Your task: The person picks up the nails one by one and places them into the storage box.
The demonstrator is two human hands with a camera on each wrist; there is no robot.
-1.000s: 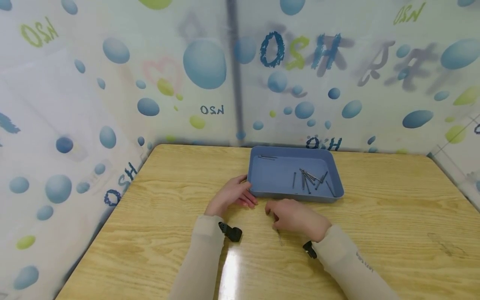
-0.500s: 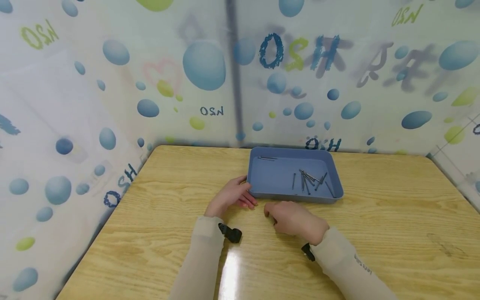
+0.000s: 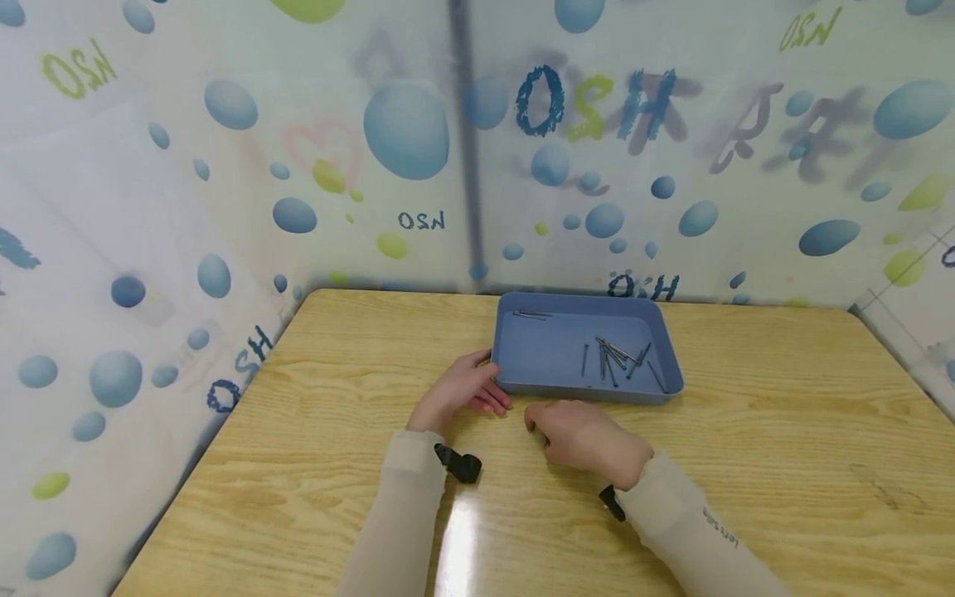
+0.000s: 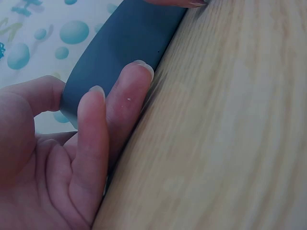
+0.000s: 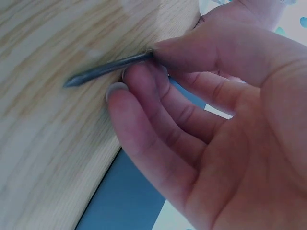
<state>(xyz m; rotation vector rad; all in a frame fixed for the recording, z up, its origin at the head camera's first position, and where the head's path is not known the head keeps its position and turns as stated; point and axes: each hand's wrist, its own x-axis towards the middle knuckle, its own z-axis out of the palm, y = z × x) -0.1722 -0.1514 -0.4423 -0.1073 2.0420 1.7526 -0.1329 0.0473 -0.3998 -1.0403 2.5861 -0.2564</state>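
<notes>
A dark metal nail (image 5: 108, 71) is pinched between the thumb and fingers of my right hand (image 5: 225, 110), its pointed end sticking out over the wood. In the head view that right hand (image 3: 585, 433) hovers just in front of the shallow blue tray (image 3: 548, 388), and the nail is hidden beneath it. My left hand (image 3: 464, 385) rests at the tray's near left corner. Seen from the left wrist, the thumb (image 4: 45, 93) touches the tray's corner while relaxed fingers (image 4: 88, 129) lie along its outer wall. Several nails (image 3: 615, 355) lie loose in the tray's right part.
A few more nails (image 3: 531, 315) lie at the tray's far left. The tray stands near the back edge of a wooden table (image 3: 761, 414). Behind it hangs a patterned sheet (image 3: 336, 149), which also runs along the left side.
My right hand has shifted slightly left and turned a little. The nail that showed below it a second ago is now out of sight in the head view. The left hand stays put.
</notes>
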